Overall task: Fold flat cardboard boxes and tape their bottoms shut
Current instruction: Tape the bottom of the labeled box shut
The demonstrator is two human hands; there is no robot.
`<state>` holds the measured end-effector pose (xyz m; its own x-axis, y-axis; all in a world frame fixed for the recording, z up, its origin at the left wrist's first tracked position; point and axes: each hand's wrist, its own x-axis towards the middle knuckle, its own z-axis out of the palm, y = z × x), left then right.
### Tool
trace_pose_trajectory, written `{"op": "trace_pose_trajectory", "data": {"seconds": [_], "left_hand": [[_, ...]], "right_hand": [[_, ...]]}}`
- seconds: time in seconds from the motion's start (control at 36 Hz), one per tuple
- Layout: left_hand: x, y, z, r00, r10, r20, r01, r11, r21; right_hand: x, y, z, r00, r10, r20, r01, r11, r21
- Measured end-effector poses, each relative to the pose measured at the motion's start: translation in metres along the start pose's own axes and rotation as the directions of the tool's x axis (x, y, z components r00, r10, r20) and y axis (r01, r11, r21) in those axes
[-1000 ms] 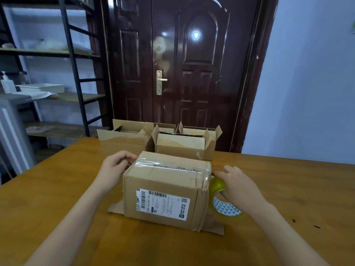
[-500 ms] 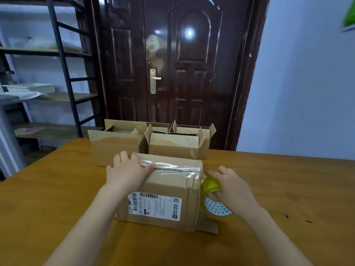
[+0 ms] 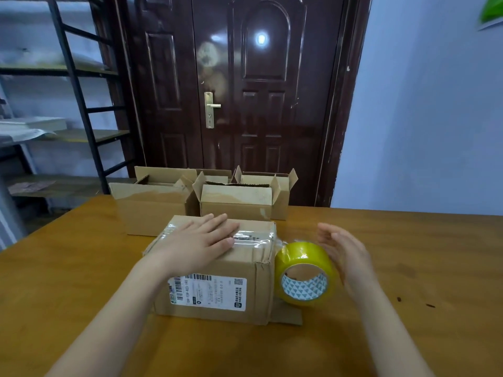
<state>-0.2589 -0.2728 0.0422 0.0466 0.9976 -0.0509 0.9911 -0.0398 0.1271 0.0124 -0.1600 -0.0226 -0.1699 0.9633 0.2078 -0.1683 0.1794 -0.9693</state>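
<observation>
With the box (image 3: 215, 270) sitting upside down on the tabletop (image 3: 408, 336) nearest the camera, clear tape already runs along its upturned bottom seam. Left hand (image 3: 200, 242) lies flat on that taped face, fingers straight, pressing rather than gripping. Right hand (image 3: 345, 254) is relaxed and empty, fingers apart, just beside the tape roll (image 3: 304, 272) but not clearly touching it. Roll stands on edge, touching the box's right end; a strand of tape looks still joined to the box corner, hard to be sure.

Handling guess: box is light, empty corrugated, stiff at corners, soft mid-panel, so hold it by the two short ends, not the flat faces. Taped face is slick. Loose flaps poke out at the base on the right (image 3: 287, 314), could snag when it's lifted or flipped. Roll is round and free to roll off right; grip through the core.

Room: open tabletop to the right and front-left. Behind, two open boxes (image 3: 155, 210) (image 3: 236, 205) sit close, nearer one almost touching, so little clearance pushing forward. Beyond: door (image 3: 245, 104), shelving (image 3: 81, 104) left.
</observation>
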Motion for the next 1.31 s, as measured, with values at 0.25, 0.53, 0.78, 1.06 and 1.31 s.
{"op": "trace_pose_trajectory", "data": {"seconds": [0.25,0.53,0.78,1.06,1.31], "left_hand": [[-0.005,-0.002,-0.003,1.000,-0.006,0.001,0.006,0.999,-0.031],[-0.042,-0.045,-0.012,0.999,-0.052,-0.004,0.051,0.983,-0.175],[-0.058,-0.067,-0.012,0.989,-0.143,-0.033,0.134,0.971,-0.198],[-0.073,-0.092,-0.017,0.974,-0.218,-0.060,0.198,0.951,-0.239],[-0.076,-0.081,-0.018,0.962,-0.248,-0.116,0.233,0.964,-0.132]], "right_hand": [[0.021,0.035,0.004,0.952,0.209,0.225,-0.151,0.956,-0.250],[0.032,0.037,0.036,0.923,0.135,0.359,0.169,0.698,-0.696],[0.033,0.043,0.071,0.870,0.185,0.457,0.410,0.243,-0.879],[0.030,0.053,0.055,0.942,0.116,0.316,0.222,0.493,-0.841],[0.025,0.026,0.030,0.972,0.121,0.201,0.054,0.718,-0.694]]}}
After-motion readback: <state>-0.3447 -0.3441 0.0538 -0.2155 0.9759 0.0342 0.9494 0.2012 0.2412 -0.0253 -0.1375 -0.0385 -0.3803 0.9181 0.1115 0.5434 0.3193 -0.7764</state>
